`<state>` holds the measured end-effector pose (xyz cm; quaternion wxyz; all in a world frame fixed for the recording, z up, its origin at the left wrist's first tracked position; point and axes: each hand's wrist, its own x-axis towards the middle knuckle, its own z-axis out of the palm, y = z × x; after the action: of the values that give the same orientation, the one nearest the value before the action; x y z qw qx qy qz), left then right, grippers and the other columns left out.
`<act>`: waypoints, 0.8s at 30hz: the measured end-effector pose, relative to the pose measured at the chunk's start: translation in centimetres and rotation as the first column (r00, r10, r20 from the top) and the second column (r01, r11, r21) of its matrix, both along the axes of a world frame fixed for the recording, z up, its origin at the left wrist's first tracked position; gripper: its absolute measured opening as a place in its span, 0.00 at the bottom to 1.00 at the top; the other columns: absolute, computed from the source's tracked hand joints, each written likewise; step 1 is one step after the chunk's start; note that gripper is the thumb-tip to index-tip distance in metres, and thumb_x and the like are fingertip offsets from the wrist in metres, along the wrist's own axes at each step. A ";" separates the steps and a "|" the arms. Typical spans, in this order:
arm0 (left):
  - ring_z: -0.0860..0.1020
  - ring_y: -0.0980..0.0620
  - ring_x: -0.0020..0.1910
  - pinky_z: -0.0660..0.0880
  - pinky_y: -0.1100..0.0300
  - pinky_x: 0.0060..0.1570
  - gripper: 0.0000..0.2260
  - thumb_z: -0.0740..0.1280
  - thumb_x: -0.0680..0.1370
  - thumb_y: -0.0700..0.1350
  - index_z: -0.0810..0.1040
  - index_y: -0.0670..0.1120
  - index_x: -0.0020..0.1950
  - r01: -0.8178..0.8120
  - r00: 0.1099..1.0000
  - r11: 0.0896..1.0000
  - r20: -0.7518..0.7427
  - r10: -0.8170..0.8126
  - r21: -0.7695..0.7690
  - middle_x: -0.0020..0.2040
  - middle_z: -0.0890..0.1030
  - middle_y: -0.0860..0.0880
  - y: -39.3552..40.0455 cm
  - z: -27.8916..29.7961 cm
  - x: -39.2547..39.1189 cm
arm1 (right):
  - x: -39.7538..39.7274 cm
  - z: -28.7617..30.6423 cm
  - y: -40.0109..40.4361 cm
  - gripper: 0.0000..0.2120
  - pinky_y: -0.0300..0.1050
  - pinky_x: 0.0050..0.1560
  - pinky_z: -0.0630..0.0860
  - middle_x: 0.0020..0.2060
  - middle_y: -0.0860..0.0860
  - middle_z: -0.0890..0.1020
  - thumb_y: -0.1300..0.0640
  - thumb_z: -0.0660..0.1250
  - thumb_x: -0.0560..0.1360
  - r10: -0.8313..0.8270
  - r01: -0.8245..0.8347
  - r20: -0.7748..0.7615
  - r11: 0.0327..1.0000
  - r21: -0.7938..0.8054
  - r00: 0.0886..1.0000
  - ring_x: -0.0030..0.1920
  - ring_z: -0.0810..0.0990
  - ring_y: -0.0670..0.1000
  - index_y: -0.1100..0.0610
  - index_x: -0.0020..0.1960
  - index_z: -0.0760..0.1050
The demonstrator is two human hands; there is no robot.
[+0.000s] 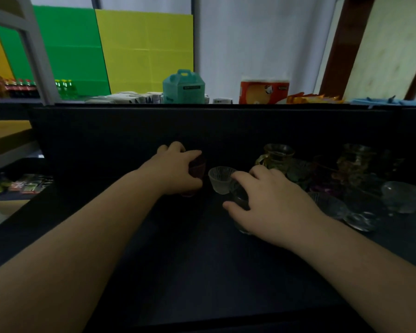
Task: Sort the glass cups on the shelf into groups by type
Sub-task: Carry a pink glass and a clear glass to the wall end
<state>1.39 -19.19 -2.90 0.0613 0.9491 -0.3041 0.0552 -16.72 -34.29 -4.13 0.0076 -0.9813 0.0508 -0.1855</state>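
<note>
Dark shelf (178, 260) stretches wide before you, its near and left parts bare, a black back wall (154, 128) closing the far edge. Your left hand (175, 169) curls round a reddish cup (198, 168). Your right hand (267, 200) grips a dark cup (239, 198). A frosted cup (220, 180) stands between them, just beside your right fingers. More glasses (346, 179) crowd the right side.
</note>
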 end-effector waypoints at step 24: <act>0.70 0.56 0.55 0.74 0.60 0.49 0.39 0.66 0.63 0.67 0.62 0.63 0.73 0.204 0.978 0.920 0.113 -0.175 -0.336 0.59 0.62 0.59 -7.8 0.5 -23.5 | -18.2 0.8 -12.7 0.36 0.41 0.54 0.72 0.58 0.40 0.72 0.26 0.60 0.69 -0.062 0.029 0.181 0.984 0.175 0.981 0.61 0.69 0.44 0.41 0.72 0.68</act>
<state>-22.14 -26.95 -2.43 0.2198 0.8865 -0.3823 0.1399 -34.96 -47.04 -3.32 0.0927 -0.9539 0.0882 -0.2715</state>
